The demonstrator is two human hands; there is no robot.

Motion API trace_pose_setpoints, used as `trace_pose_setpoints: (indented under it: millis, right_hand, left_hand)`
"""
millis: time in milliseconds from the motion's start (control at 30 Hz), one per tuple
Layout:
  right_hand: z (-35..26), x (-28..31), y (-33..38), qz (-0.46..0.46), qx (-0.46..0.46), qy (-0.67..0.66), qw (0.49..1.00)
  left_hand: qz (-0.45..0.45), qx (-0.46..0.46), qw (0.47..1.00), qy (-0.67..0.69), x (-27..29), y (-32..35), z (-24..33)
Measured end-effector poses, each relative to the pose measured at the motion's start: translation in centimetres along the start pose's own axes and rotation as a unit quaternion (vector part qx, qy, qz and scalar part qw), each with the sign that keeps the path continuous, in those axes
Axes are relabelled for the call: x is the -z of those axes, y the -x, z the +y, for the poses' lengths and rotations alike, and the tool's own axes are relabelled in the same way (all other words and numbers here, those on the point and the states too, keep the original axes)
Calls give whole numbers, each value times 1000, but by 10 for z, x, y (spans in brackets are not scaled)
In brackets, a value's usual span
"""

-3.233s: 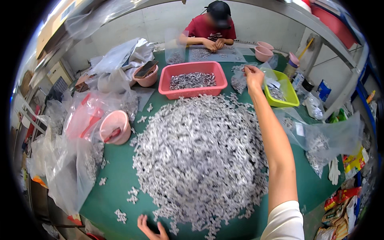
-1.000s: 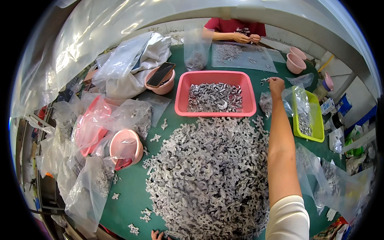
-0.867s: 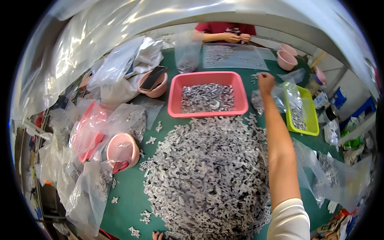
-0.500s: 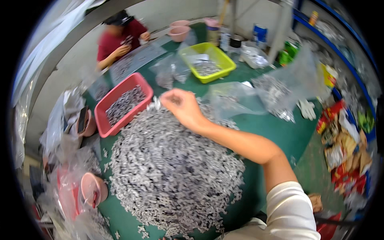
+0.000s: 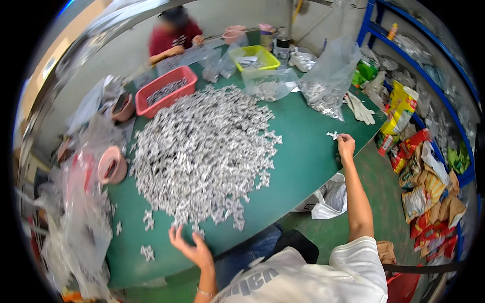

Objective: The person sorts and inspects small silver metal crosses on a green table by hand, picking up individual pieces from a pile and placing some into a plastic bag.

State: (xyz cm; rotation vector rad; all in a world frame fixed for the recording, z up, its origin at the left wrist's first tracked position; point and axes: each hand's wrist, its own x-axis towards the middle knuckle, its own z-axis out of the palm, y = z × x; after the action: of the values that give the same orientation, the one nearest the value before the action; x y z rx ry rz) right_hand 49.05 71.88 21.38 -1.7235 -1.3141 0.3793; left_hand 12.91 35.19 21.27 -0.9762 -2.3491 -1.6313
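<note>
A broad heap of small silvery metal parts (image 5: 202, 151) covers much of the green table (image 5: 298, 151). At its near edge my left hand (image 5: 193, 248) is open, fingers spread, with a few parts close to the fingertips. Out to the right, over the table's edge, my right hand (image 5: 346, 146) is closed in a pinch. A small silvery metal part (image 5: 332, 135) sticks out from its fingertips. The exact shape of that part is too small to make out. Two little clumps of parts (image 5: 147, 253) lie apart from the heap at the near left.
Behind the heap stand a pink basin (image 5: 191, 87) and a yellow-green basin (image 5: 275, 61). Farther right are a clear bag of parts (image 5: 328, 96) and white gloves (image 5: 359, 108). A pink cup (image 5: 112, 165) stands left. A white bag (image 5: 328, 202) sits below the table edge. A co-worker (image 5: 174, 38) sits opposite.
My right hand has moved from beside the pink basin to the table's right edge. My left hand has come into view at the heap's near edge. The view has shifted.
</note>
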Motion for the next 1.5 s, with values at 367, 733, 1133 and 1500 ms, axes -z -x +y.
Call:
trace_pose_setpoints:
  millis: [367, 733, 1133, 1500]
  right_hand:
    - [-97, -44, 168, -268, 388, 39, 881]
    - [-91, -33, 175, -261, 331, -31, 906]
    - [-136, -9, 192, -354, 251, -69, 898]
    - [-159, 21, 261, -593, 40, -369, 714]
  left_hand:
    - [-139, -132, 981, -41, -11, 44, 44]
    - [-168, -135, 976, -21, -11, 34, 36]
    - [-206, -131, 970, 13, -17, 5, 51]
    - [-310, -20, 916, 256, -4, -15, 72]
